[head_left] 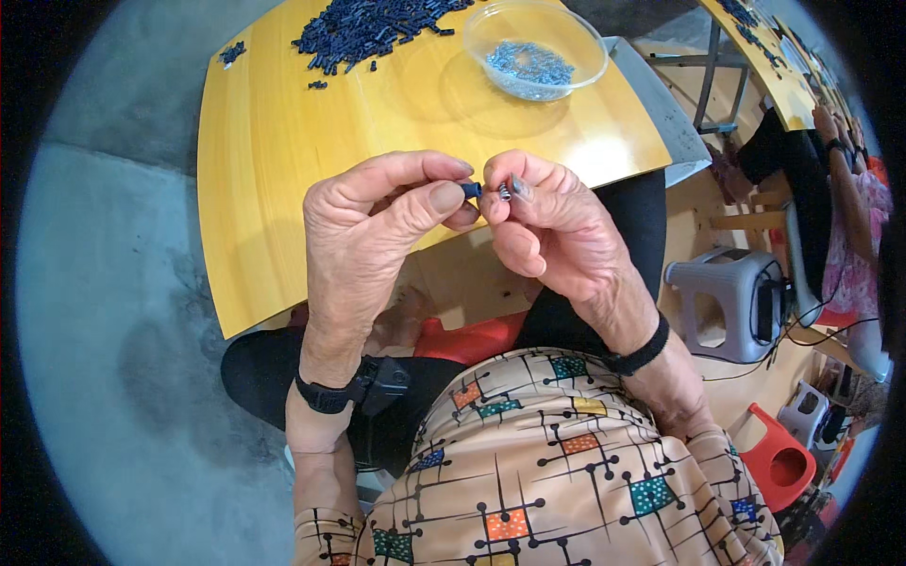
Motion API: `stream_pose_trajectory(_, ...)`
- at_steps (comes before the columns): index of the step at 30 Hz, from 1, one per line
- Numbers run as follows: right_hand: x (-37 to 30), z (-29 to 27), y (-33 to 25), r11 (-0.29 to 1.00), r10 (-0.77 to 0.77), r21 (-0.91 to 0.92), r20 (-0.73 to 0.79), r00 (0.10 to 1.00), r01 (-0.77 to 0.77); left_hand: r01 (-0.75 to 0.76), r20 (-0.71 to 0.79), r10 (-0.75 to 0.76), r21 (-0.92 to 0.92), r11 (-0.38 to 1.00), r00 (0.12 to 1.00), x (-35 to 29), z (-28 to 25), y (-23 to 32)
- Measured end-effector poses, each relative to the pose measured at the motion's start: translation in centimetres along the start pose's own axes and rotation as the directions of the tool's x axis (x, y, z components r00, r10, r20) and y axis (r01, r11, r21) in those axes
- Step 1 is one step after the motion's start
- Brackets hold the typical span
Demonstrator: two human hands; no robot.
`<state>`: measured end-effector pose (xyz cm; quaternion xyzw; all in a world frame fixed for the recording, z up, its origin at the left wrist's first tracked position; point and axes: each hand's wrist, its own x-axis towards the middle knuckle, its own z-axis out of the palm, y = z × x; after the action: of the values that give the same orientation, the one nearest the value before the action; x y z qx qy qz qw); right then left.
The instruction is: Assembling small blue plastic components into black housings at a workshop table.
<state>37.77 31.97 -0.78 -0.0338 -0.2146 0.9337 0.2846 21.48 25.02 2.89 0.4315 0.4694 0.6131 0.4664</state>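
Observation:
Between the thumb and fingers of my left hand (377,208) is a small dark blue plastic tube (471,191), its end pointing right. My right hand (557,212) pinches a small metal coil spring (505,191) between thumb and forefinger, close beside the tube's end. Whether spring and tube touch is hard to tell, as the fingertips partly cover the gap. Both hands are raised over the near edge of the yellow table (274,179).
A heap of dark blue tubes (363,33) lies at the table's far side, with a few strays nearer. Right of it stands a clear round bowl (534,85) of small springs. Farther right are a grey stool (727,307), a red stool (779,462) and another person's arm (849,193) at a second table.

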Motion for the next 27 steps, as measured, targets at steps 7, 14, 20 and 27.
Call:
stream_pose_trajectory(7, 0.9, 0.9, 0.4, 0.986, -0.087, -0.152, -0.094, 0.992, 0.072, -0.014, -0.033, 0.014, 0.003, 1.0, 0.999, 0.3, -0.5, -0.1)
stream_pose_trajectory(14, 1.4, 1.4, 1.0, 0.911, -0.255, -0.383, -0.226, 0.94, 0.154, -0.034, -0.064, 0.037, 0.045, 0.998, 0.997, 0.4, -0.7, -0.1)
stream_pose_trajectory(20, 1.6, 1.6, 1.3, 0.857, -0.338, -0.479, -0.242, 0.91, 0.19, -0.023, -0.049, 0.022, -0.007, 1.0, 0.999, 0.4, -0.6, -0.3)
stream_pose_trajectory(27, 1.8, 1.7, 1.5, 0.827, -0.384, -0.515, -0.227, 0.895, 0.224, -0.038, -0.072, 0.037, -0.009, 0.999, 0.997, 0.3, -0.7, -0.5)
